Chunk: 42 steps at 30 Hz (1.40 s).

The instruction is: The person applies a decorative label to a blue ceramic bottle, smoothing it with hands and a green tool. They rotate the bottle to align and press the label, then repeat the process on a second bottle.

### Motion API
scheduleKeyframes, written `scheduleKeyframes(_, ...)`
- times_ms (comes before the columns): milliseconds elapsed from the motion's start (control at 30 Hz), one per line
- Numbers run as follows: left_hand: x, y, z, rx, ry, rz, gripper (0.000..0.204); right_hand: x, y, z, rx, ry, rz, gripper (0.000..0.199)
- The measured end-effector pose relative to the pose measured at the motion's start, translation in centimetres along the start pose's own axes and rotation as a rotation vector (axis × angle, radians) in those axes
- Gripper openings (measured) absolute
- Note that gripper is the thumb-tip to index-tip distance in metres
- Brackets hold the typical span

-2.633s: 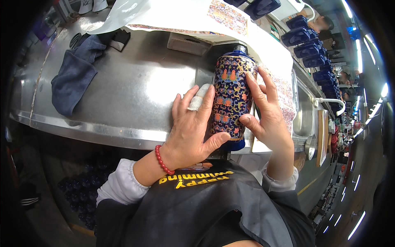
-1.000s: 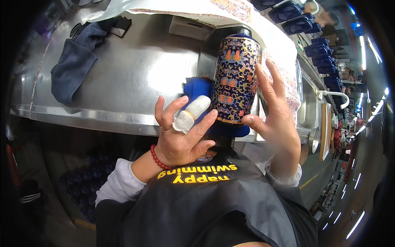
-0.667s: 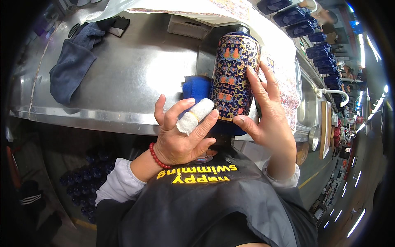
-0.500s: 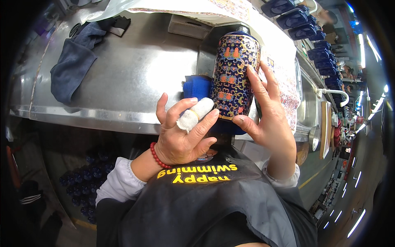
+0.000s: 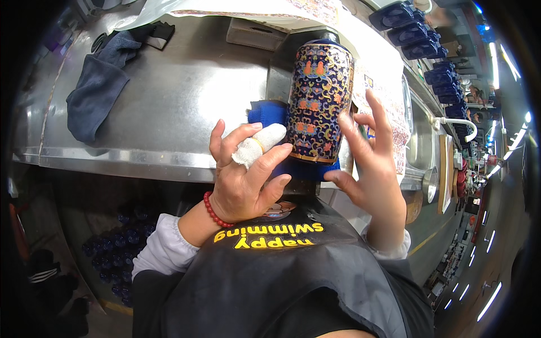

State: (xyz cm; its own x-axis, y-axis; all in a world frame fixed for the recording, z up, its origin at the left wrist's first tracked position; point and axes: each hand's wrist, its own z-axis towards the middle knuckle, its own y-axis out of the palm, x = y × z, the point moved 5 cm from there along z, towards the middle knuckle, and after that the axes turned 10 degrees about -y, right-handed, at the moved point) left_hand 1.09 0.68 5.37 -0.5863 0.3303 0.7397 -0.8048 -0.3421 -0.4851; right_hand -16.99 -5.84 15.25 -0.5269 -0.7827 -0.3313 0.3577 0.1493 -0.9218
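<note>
Patterned bottle [image 5: 318, 104]: seen just right of centre in the upper half of the frame, laid with its neck turned to the upper edge; its dark blue body is covered with orange, yellow and pink floral scrollwork, banded in gold near the base.
Blue cloth [image 5: 266, 114]: spread beside the bottle's left side, with blue material also seen below its base.
Left hand [image 5: 242, 183]: held palm down at the bottle's lower left; its fingers are spread wide, with nothing gripped. Whether the bottle is touched by the index fingertip cannot be told.
Finger wrap [image 5: 259, 145]: worn in white on one left finger.
Bead bracelet [image 5: 212, 209]: worn in red on the left wrist.
Right hand [image 5: 375, 169]: held at the bottle's lower right, its fingers set wide apart and slightly blurred; contact cannot be told.
Metal surface [image 5: 186, 101]: stretched across the left and centre of the frame.
Patterned sheet [image 5: 380, 96]: laid to the right of the bottle.
Pale box [image 5: 255, 35]: placed to the upper left of the bottle.
Grey-blue towel [image 5: 100, 84]: left crumpled at the upper left.
White tap [image 5: 453, 120]: mounted by the sink [image 5: 418, 141] at the right.
Blue bottles [image 5: 414, 34]: lined up at the upper right.
Black apron [image 5: 265, 276]: worn at the lower centre.
</note>
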Motion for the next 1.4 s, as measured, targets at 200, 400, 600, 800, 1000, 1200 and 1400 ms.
scheduleKeyframes(200, -0.7, 0.8, 1.5, -0.054, -0.103, -0.086, 0.035, -2.4, 0.3, -1.2, -0.085, -0.108, -0.121, 0.070)
scheduleKeyframes(400, -0.9, 0.9, 2.4, -0.084, -0.101, -0.173, 0.030, -2.6, 1.0, -1.1, -0.096, -0.109, -0.156, 0.068)
scheduleKeyframes(600, -1.2, 1.0, 2.5, -0.047, -0.126, -0.256, 0.023, -2.5, 0.6, -1.0, -0.073, -0.089, -0.112, 0.071)
scheduleKeyframes(800, -1.4, 1.4, 2.5, -0.089, -0.220, -0.300, 0.015, -2.3, 0.6, -1.1, -0.098, -0.120, -0.130, 0.073)
scheduleKeyframes(1000, -1.3, 1.8, 2.7, -0.082, -0.255, -0.280, 0.018, -2.2, 0.6, -1.1, -0.093, -0.123, -0.112, 0.073)
scheduleKeyframes(1200, -1.3, 2.0, 2.5, -0.075, -0.258, -0.282, 0.019, -2.0, 0.7, -1.2, -0.097, -0.125, -0.127, 0.074)
scheduleKeyframes(1400, -1.4, 2.1, 2.5, -0.095, -0.263, -0.274, 0.023, -1.9, 0.7, -1.2, -0.100, -0.138, -0.119, 0.075)
